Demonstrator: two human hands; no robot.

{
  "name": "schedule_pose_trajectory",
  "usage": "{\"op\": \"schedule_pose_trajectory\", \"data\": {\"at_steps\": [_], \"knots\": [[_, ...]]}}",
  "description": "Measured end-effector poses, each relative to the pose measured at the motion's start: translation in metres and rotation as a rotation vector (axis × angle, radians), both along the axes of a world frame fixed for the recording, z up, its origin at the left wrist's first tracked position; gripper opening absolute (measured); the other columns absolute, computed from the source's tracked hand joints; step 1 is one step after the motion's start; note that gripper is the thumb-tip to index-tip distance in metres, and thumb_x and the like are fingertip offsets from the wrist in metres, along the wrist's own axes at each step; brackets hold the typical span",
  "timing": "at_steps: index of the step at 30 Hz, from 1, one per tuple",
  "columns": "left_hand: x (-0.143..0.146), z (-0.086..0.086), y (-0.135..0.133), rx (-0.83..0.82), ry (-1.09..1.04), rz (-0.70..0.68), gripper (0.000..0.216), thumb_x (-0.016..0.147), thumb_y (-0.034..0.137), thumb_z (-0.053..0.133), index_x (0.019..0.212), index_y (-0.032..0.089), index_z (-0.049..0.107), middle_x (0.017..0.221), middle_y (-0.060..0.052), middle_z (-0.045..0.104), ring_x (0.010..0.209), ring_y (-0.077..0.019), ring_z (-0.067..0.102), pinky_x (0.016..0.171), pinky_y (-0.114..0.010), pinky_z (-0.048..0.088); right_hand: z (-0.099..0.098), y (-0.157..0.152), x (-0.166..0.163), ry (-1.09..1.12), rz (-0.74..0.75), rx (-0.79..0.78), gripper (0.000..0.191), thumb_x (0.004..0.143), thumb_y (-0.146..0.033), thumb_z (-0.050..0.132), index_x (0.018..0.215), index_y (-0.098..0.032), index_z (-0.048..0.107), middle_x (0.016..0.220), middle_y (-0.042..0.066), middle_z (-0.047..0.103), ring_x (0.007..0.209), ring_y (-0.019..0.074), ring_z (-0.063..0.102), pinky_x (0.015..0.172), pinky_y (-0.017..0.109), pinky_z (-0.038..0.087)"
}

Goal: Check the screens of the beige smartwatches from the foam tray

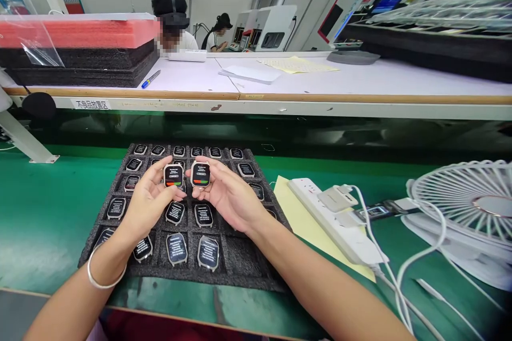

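Note:
My left hand (pixel 154 194) grips a smartwatch case (pixel 174 175) by its edges, thumb along the lower side. Its lit screen carries text and a red and green strip at the bottom. Beside it, my right hand (pixel 228 192) holds a second smartwatch case (pixel 200 175) with a similar screen. Neither has a strap that I can see. Both are held above a black foam tray (pixel 248 264), whose pockets hold several more watch cases, such as one watch case (pixel 176 248) near the front, with white text on their screens. My hands and forearms hide some pockets.
On the right of the green bench lie a white power strip (pixel 332 218) on yellow paper (pixel 286 197), loose white cables and a white fan (pixel 472 202). A raised shelf (pixel 192 77) runs behind, with foam stacks (pixel 80 53) and a pen (pixel 151 79). Two people sit beyond.

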State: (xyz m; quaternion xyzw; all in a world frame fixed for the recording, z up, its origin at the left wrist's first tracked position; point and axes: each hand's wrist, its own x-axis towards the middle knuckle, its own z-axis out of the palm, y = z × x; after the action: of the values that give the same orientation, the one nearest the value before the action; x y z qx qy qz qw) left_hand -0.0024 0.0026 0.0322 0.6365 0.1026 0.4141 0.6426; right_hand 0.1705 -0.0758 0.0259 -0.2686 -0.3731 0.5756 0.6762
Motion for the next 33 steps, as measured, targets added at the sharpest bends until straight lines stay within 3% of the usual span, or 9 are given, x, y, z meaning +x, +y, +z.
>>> {"op": "schedule_pose_trajectory", "data": {"at_steps": [7,18,33], "knots": [[-0.0018,0.0004,0.0012,0.001,-0.009,-0.038,0.057,0.095,0.015,0.067,0.143,0.003,0.039,0.121,-0.016,0.055,0.085,-0.0284,0.061,0.079,-0.033,0.052,-0.0001,-0.0030,-0.0019,-0.088,-0.023,0.046,0.057,0.087,-0.023,0.076,0.130,-0.010,0.041,0.115,0.014,0.051,0.082,0.0215,0.057,0.076,0.025,0.048],[-0.0022,0.0033,-0.0034,0.004,-0.014,-0.066,0.051,0.097,0.013,0.065,0.141,0.004,0.042,0.121,-0.015,0.055,0.083,-0.0270,0.060,0.080,-0.032,0.051,0.0016,-0.0022,-0.0045,-0.105,-0.065,0.045,0.056,0.083,-0.022,0.075,0.128,-0.012,0.043,0.111,0.009,0.052,0.084,0.0218,0.058,0.078,0.025,0.050],[-0.0003,0.0032,-0.0023,0.050,0.009,-0.056,0.051,0.098,0.013,0.063,0.141,0.002,0.039,0.123,-0.018,0.054,0.084,-0.0272,0.059,0.080,-0.033,0.050,-0.0035,-0.0017,-0.0029,-0.120,-0.050,0.064,0.055,0.085,-0.021,0.073,0.129,-0.011,0.041,0.108,0.010,0.055,0.083,0.0208,0.059,0.078,0.023,0.050]]}}
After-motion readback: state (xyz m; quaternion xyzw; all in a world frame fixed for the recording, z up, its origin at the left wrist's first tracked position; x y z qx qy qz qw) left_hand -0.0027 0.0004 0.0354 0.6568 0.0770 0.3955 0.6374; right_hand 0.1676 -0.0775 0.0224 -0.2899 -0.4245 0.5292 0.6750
